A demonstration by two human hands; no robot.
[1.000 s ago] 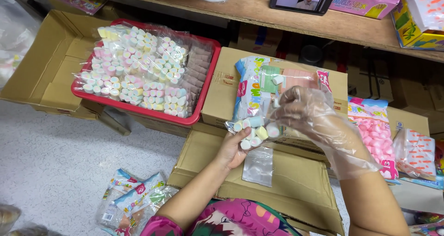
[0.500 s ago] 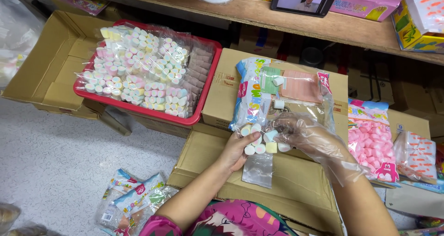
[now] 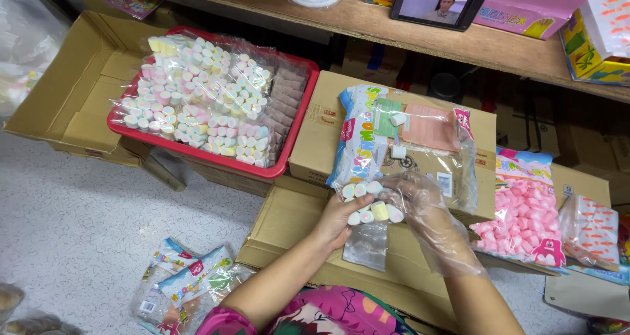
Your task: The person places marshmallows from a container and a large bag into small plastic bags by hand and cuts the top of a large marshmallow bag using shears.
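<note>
A cluster of small pastel marshmallow pieces (image 3: pixel 369 202), white, pink and yellow cylinders, sits bunched between the two hands above a flattened cardboard box (image 3: pixel 289 223) near the middle of the view. The left hand (image 3: pixel 338 220) is bare and cups the cluster from below and the left, its fingers curled around the pieces together with a small clear plastic bag (image 3: pixel 367 244) that hangs down from the grip. The right hand (image 3: pixel 426 217) wears a loose transparent plastic glove and closes on the same cluster from the right, its fingers (image 3: pixel 399 197) pinched against the outer pieces. Just behind the hands lies a large opened marshmallow bag (image 3: pixel 407 138), mostly clear with a colourful printed edge, resting on top of a closed cardboard carton (image 3: pixel 321 131); a few loose white pieces show inside it. To the right of that lies a bag of pink marshmallows (image 3: pixel 525 210), and further right another printed packet (image 3: pixel 594 230). To the left a red tray (image 3: pixel 289 158) holds many small filled bags of pastel marshmallows and sits in an open cardboard box (image 3: pixel 59 92). Several filled little packets (image 3: pixel 184 282) lie on the speckled floor (image 3: pixel 79 230) at lower left. A wooden shelf (image 3: pixel 472 43) runs across the top, carrying a small screen (image 3: pixel 438 3) and colourful boxes (image 3: pixel 531 7).
</note>
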